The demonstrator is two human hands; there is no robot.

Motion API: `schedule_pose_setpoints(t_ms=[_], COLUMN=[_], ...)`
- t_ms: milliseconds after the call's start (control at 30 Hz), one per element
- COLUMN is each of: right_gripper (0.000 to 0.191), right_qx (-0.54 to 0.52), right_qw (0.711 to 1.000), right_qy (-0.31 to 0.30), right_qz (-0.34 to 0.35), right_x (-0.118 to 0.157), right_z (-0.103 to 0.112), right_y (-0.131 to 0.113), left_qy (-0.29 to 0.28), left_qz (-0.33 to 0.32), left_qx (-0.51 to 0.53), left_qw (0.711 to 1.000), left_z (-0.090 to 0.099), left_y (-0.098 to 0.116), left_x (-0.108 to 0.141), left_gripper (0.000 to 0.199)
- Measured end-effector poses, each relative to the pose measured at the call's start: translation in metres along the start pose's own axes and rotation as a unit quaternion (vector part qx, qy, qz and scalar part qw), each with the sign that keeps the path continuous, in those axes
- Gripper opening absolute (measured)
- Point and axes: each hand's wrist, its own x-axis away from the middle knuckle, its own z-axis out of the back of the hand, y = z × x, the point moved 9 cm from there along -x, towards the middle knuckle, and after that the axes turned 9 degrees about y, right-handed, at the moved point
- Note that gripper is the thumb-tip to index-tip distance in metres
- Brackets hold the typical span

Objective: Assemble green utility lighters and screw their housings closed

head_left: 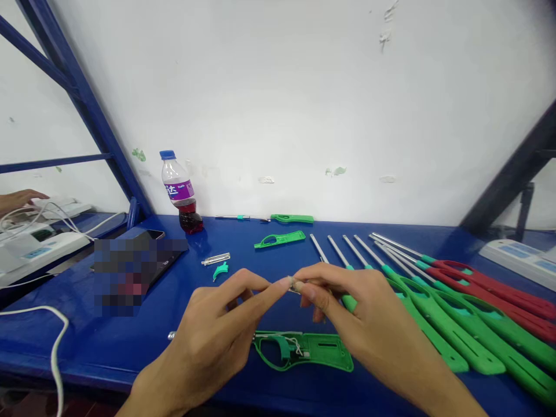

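Both hands meet above the table, fingertips pinching a small pale part (pixel 294 284) mostly hidden by the fingers; its kind I cannot make out. My left hand (pixel 212 330) holds it from the left, and my right hand (pixel 369 307) grips it between thumb and index finger. Below them lies an opened green lighter handle half (pixel 325 350) with a teal trigger (pixel 284 347) and white wires in it. Beyond my left hand are a clear tank-like piece (pixel 216 259) and a loose teal trigger (pixel 220 270).
Long-necked green lighters (pixel 456 330) and red lighters (pixel 499 284) fan out at right. Green handle pieces (pixel 280 239) and a metal tube (pixel 233 218) lie near the wall. A drink bottle (pixel 181 194), a phone (pixel 154 234) and a white cable (pixel 56 347) are at left; another person's hand (pixel 19 200) is beyond.
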Motion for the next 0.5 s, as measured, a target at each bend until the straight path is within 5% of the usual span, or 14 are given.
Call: schedule_pose_setpoints(t_ms=[300,500], right_gripper=[0.028,0.028], right_qx=[0.004,-0.060], right_qw=[0.998,0.996], right_qy=[0.059,0.034], right_qz=[-0.014,-0.061], right_x=[0.0003,0.0057], right_z=[0.0025,-0.0038], right_y=[-0.0004,0.0023], left_qy=[0.000,0.001], left_qz=[-0.010,-0.020], left_qx=[0.020,0.034], left_qw=[1.000,0.999], left_z=[-0.0018,0.0070], left_y=[-0.0012,-0.0021], left_x=[-0.0002,-0.0032], left_gripper=[0.045,0.045])
